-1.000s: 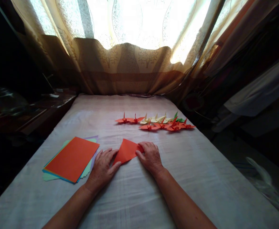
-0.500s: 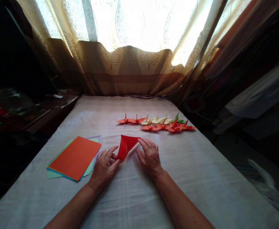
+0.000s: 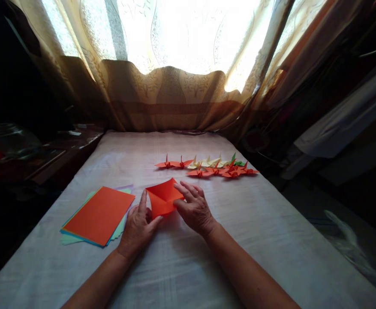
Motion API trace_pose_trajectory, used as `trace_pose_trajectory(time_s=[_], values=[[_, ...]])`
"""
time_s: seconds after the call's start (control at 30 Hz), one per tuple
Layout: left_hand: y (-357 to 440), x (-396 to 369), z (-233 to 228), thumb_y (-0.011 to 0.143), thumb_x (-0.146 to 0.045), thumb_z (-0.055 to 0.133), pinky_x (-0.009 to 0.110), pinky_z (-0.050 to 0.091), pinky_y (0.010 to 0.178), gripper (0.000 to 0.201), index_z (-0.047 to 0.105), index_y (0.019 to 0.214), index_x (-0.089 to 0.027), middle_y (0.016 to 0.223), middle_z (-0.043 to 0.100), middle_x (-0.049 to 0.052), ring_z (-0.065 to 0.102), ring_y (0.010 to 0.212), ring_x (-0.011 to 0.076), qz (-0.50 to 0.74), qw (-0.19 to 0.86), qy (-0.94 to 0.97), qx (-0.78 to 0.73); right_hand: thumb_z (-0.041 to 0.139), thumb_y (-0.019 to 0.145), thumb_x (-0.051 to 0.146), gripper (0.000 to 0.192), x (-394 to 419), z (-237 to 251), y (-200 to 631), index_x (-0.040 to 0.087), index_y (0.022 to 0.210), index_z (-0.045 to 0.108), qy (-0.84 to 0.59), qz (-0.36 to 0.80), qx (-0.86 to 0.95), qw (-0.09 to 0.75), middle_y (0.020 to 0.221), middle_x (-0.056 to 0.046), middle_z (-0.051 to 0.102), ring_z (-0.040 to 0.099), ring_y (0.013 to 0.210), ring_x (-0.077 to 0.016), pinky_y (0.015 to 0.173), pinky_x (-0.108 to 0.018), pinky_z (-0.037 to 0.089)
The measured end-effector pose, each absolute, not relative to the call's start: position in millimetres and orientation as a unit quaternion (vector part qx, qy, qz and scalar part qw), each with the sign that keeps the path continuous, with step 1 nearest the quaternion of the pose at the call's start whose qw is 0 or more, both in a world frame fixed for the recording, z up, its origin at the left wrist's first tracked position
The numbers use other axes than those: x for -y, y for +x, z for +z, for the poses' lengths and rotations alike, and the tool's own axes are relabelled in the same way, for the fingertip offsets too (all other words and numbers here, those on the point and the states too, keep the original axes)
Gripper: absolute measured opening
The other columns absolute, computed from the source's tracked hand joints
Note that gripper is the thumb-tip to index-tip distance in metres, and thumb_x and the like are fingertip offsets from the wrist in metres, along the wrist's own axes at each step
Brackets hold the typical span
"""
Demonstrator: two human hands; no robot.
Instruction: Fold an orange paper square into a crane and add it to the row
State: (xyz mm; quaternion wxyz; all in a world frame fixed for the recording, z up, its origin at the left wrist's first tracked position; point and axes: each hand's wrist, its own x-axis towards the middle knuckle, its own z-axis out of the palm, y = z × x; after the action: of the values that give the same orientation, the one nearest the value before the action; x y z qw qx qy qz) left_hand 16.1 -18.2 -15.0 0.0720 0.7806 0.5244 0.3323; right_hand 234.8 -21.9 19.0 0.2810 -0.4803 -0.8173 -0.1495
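An orange paper square, creased and partly unfolded, is lifted a little above the cloth-covered table. My left hand pinches its lower left corner between thumb and fingers. My right hand holds its right edge, fingers spread over the paper. A stack of coloured sheets with an orange one on top lies just left of my left hand.
A row of folded paper cranes, orange, cream and one green, lies beyond my hands at the centre right. Curtains hang at the table's far end under a bright window. Dark furniture stands to the left, clutter to the right.
The orange paper lay flat as a folded triangle under both hands; it has been lifted and opened out into a creased square held between them.
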Motion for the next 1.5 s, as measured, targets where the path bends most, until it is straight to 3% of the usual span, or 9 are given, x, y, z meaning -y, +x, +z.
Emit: trace_pose_trajectory(time_s=[0.1, 0.23, 0.47, 0.8, 1.1, 1.23, 1.33, 1.4, 1.5], values=[[16.5, 21.0, -8.3, 0.085, -0.036, 0.065, 0.044, 0.051, 0.085, 0.096, 0.004, 0.156, -0.016, 0.098, 0.069, 0.008, 0.066, 0.088, 0.027, 0.322, 0.022, 0.789, -0.523, 0.058, 0.092, 0.019, 0.017, 23.8, 4.6, 245.7, 0.025, 0.079, 0.068, -0.463, -0.156, 0.823, 0.288, 0.131, -0.003, 0.064, 0.049, 0.13, -0.0236, 0.105, -0.04, 0.031], [18.2, 25.2, 1.9, 0.08, -0.038, 0.072, 0.057, 0.026, 0.111, 0.08, 0.036, 0.15, -0.023, 0.15, 0.041, 0.02, 0.036, 0.139, 0.0407, 0.28, -0.095, 0.828, -0.476, 0.06, 0.09, 0.017, 0.01, 28.8, -7.6, 251.9, 0.024, 0.085, 0.067, -0.438, -0.133, 0.84, 0.29, 0.113, -0.004, 0.073, 0.062, 0.109, -0.0206, 0.102, -0.038, 0.033], [11.4, 22.0, 8.9, 0.082, -0.04, 0.068, 0.056, -0.004, 0.119, 0.044, 0.065, 0.124, -0.028, 0.14, 0.058, 0.007, 0.043, 0.137, 0.0327, 0.191, -0.029, 0.907, -0.375, 0.054, 0.09, 0.015, 0.013, 38.1, -0.3, 256.3, 0.022, 0.094, 0.065, -0.406, -0.038, 0.868, 0.282, 0.112, -0.004, 0.074, 0.067, 0.104, -0.0191, 0.102, -0.037, 0.039], [2.8, 26.0, 8.5, 0.09, -0.016, 0.047, 0.059, 0.018, 0.116, 0.036, 0.066, 0.119, -0.026, 0.123, 0.069, 0.007, 0.059, 0.121, 0.0285, 0.152, 0.046, 0.932, -0.325, 0.054, 0.079, 0.008, 0.035, 54.4, -6.6, 288.5, 0.021, 0.11, 0.065, -0.42, 0.076, 0.854, 0.296, 0.107, -0.008, 0.074, 0.068, 0.103, -0.0211, 0.097, -0.039, 0.047], [-16.0, 29.5, 8.5, 0.098, -0.025, 0.041, 0.054, 0.025, 0.117, 0.033, 0.066, 0.119, -0.03, 0.117, 0.072, 0.002, 0.063, 0.116, 0.0217, 0.176, 0.164, 0.907, -0.345, 0.059, 0.083, 0.025, 0.014, 34.1, 19.9, 283.9, 0.02, 0.081, 0.071, -0.456, 0.363, 0.74, 0.335, 0.078, -0.001, 0.074, 0.068, 0.073, -0.0152, 0.068, -0.023, 0.05], [-12.9, 22.7, 5.5, 0.097, -0.031, 0.042, 0.047, 0.044, 0.106, 0.033, 0.065, 0.12, -0.026, 0.107, 0.075, 0.002, 0.071, 0.097, 0.0218, 0.211, 0.199, 0.861, -0.417, 0.053, 0.088, 0.033, 0.022, 24.2, 6.0, 266.2, 0.019, 0.083, 0.069, -0.517, 0.323, 0.696, 0.381, 0.075, -0.001, 0.072, 0.065, 0.068, -0.0153, 0.063, -0.024, 0.047], [-9.3, 21.8, 1.5, 0.094, -0.034, 0.048, 0.039, 0.056, 0.089, 0.051, 0.045, 0.143, -0.019, 0.114, 0.072, 0.009, 0.07, 0.099, 0.0242, 0.272, 0.138, 0.822, -0.481, 0.052, 0.089, 0.033, 0.022, 20.7, -3.4, 255.7, 0.021, 0.083, 0.069, -0.591, 0.224, 0.698, 0.336, 0.07, -0.002, 0.069, 0.062, 0.064, -0.0164, 0.061, -0.025, 0.044], [-3.5, 25.7, 2.9, 0.094, -0.032, 0.05, 0.044, 0.052, 0.098, 0.06, 0.033, 0.15, -0.016, 0.133, 0.061, 0.016, 0.06, 0.121, 0.0287, 0.313, 0.042, 0.818, -0.481, 0.053, 0.089, 0.031, 0.02, 19.4, -4.9, 251.0, 0.022, 0.087, 0.07, -0.621, 0.168, 0.711, 0.285, 0.072, -0.002, 0.071, 0.063, 0.066, -0.0177, 0.064, -0.026, 0.043], [12.8, 35.4, 8.4, 0.095, -0.022, 0.048, 0.051, 0.032, 0.115, 0.048, 0.044, 0.143, -0.02, 0.152, 0.043, 0.015, 0.034, 0.143, 0.0313, 0.295, -0.059, 0.859, -0.414, 0.054, 0.09, 0.03, 0.018, 17.1, -2.0, 246.3, 0.024, 0.093, 0.071, -0.638, 0.118, 0.724, 0.234, 0.077, -0.003, 0.073, 0.066, 0.072, -0.0183, 0.067, -0.025, 0.042]])
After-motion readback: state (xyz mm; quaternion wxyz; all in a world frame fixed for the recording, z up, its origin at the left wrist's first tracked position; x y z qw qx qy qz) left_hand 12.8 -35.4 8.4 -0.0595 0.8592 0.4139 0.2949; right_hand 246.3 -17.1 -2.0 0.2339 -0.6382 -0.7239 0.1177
